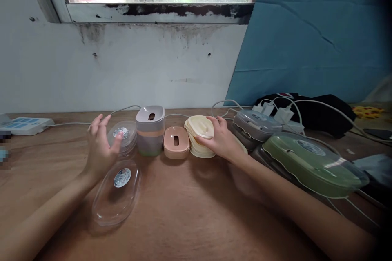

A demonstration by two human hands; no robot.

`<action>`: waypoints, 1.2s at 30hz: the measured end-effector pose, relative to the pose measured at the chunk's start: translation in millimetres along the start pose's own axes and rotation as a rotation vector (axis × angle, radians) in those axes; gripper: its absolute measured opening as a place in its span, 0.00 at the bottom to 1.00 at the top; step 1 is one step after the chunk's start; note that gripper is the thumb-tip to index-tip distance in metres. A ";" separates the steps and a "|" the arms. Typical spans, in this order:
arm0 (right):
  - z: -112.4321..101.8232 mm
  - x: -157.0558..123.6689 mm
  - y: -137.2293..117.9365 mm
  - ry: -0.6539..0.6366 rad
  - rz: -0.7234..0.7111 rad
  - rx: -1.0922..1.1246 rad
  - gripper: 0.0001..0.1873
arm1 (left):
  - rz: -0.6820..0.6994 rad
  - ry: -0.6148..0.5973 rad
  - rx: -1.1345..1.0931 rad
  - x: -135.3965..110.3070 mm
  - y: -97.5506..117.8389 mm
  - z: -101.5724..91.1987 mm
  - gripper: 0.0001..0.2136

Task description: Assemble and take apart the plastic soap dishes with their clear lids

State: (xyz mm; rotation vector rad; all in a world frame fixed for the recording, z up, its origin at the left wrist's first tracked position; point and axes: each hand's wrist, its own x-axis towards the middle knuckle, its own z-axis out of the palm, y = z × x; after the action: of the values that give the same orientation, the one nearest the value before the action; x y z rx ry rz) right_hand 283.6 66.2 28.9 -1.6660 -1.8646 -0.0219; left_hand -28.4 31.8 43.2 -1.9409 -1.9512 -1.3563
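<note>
My left hand (99, 147) hovers with fingers spread just left of a clear plastic lid (124, 136) bearing a round sticker. It holds nothing. A second clear lid (118, 193) lies nearer to me, below that hand. My right hand (222, 140) rests on a stack of cream oval lids (199, 132), its fingers curled over the top one. Between the hands stand a stack of grey, peach and green containers (150, 130) and a single peach lid (176, 142).
The wooden table (190, 212) runs to a white wall under a window. At right lie a grey covered dish (255, 124) and a green one (312, 163), white chargers and cables (283, 112), and dark cloth (324, 114). A white power strip (26, 124) sits far left.
</note>
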 end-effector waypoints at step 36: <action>0.5 -17.6 -14.6 0.041 0.032 -0.129 0.38 | 0.932 -1.010 -0.156 -91.0 70.8 4.7 0.20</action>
State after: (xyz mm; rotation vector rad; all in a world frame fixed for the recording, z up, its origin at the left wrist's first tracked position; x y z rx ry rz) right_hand 270.3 47.9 26.1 -1.7679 -1.8395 -0.1652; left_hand 51.2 -49.0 21.7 -3.3066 -0.6938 -0.2593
